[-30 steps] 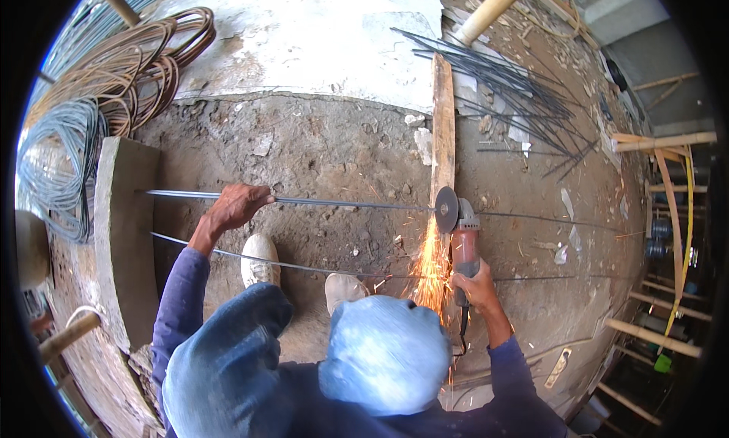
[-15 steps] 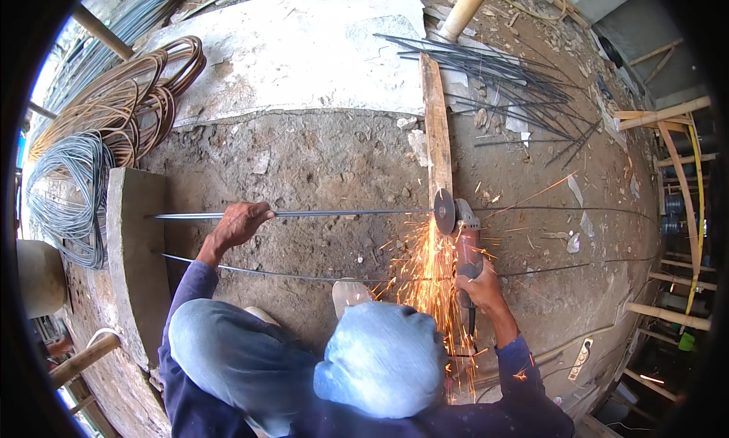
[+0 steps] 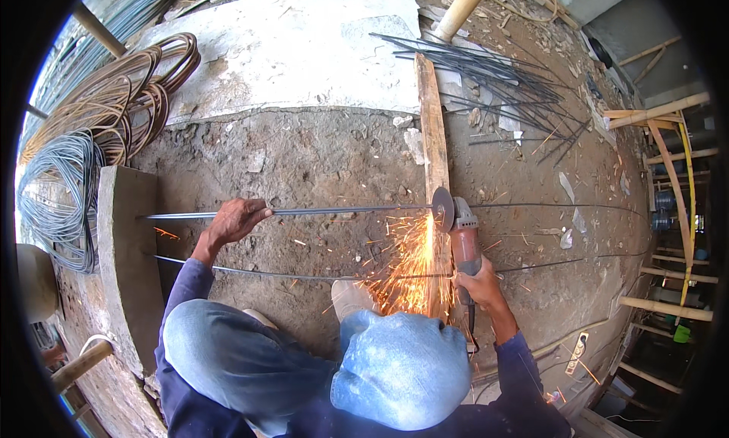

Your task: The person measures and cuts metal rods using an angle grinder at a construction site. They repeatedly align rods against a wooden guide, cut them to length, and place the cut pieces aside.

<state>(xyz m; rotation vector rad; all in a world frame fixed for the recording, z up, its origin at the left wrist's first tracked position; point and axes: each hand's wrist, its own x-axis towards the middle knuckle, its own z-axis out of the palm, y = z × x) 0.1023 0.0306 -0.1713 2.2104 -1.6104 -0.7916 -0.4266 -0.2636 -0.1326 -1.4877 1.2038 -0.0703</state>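
Note:
My right hand (image 3: 478, 283) is wrapped round the body of an angle grinder (image 3: 465, 248). Its round disc (image 3: 443, 208) meets a set of thin steel rods (image 3: 342, 210) lying across a wooden plank (image 3: 434, 138). Orange sparks (image 3: 414, 263) spray from the disc toward me, over the plank and beside my shoe. My left hand (image 3: 238, 219) is closed round the same rods, left of the plank. Nearer to me, another long rod (image 3: 304, 275) runs roughly alongside and also crosses the plank. The exact cut point is hidden behind the disc.
A concrete block wall (image 3: 130, 263) stands at the left ends of the rods. Coiled wire (image 3: 61, 195) and brown bent bars (image 3: 140, 96) lie beyond it. A pile of dark rods (image 3: 493, 81) is at the far right. A power strip (image 3: 577, 353) lies at right, near a cable.
The grinder stays on the rods, and its spray of sparks now looks shorter and wider. My right knee has shifted slightly right. Both hands keep their hold.

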